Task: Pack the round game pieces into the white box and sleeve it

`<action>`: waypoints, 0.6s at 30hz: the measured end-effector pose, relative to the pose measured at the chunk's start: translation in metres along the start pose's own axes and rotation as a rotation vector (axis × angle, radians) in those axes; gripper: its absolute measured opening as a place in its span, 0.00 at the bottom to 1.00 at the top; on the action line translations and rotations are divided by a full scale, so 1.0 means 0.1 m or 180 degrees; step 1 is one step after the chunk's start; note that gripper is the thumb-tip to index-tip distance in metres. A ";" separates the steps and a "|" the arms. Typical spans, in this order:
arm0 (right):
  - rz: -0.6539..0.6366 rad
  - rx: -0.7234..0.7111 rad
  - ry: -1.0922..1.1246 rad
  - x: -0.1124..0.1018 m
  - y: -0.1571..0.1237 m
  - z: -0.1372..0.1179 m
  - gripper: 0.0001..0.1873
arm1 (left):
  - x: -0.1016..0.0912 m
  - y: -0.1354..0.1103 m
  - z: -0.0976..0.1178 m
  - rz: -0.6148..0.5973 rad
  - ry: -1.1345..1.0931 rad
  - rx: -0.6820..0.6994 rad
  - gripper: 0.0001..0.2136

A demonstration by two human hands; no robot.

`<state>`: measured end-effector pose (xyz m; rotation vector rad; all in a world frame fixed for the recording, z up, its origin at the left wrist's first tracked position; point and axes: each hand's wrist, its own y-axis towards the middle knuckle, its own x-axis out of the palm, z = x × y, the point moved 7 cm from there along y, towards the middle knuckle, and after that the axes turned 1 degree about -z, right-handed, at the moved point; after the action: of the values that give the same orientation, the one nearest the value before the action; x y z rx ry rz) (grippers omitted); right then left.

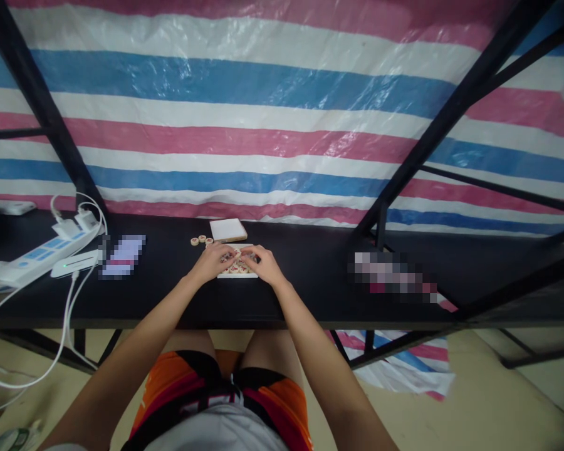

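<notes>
The left hand (211,263) and the right hand (267,265) both bend over a small white box (237,275) on the black table (310,294); the box sits near the middle, in front of the person's lap, with round Chinese chess pieces (234,269) inside it; the fingertips of both hands touch or almost touch the pieces, thumbs and fingers curled in; I cannot tell if either hand is pinching one, because the fingers hide that spot.

Three loose pieces (202,238) lie on the table by the back of the left hand; what looks like the box lid (228,230) lies flat just behind the box.

A few things could go wrong; if the left hand swings out, its knuckles could bump the loose pieces and make them slide; if a finger pushes down on one edge of a piece, it could tip up or hop over the low side; if both hands push the same way, the box could slip along the table, or knock the lid.
</notes>
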<state>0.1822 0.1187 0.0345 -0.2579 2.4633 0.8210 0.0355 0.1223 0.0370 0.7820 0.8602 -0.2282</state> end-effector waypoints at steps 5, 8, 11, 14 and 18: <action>-0.0131 0.0047 0.0030 0.04 0.00 0.01 0.15 | 0.00 0.02 0.09 -0.0093 -0.0098 0.0089 0.11; -0.0112 -0.0023 0.0079 0.04 0.00 0.00 0.14 | -0.01 0.03 0.15 -0.0157 -0.0129 0.0087 0.11; 0.0065 0.0034 -0.0005 -0.02 0.01 0.03 0.12 | -0.09 0.02 0.11 -0.0014 0.0008 -0.0055 0.12; 0.0363 0.0335 -0.0231 -0.11 0.01 0.15 0.11 | -0.27 -0.02 -0.09 0.0255 0.0424 -0.0508 0.12; 0.0506 0.0701 -0.0431 -0.16 -0.01 0.35 0.10 | -0.50 -0.14 -0.42 0.0369 0.0997 -0.1226 0.10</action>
<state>0.2106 0.1391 0.0187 0.0718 2.4417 0.6013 -0.0283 0.1357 0.0507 0.5085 1.1091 0.1660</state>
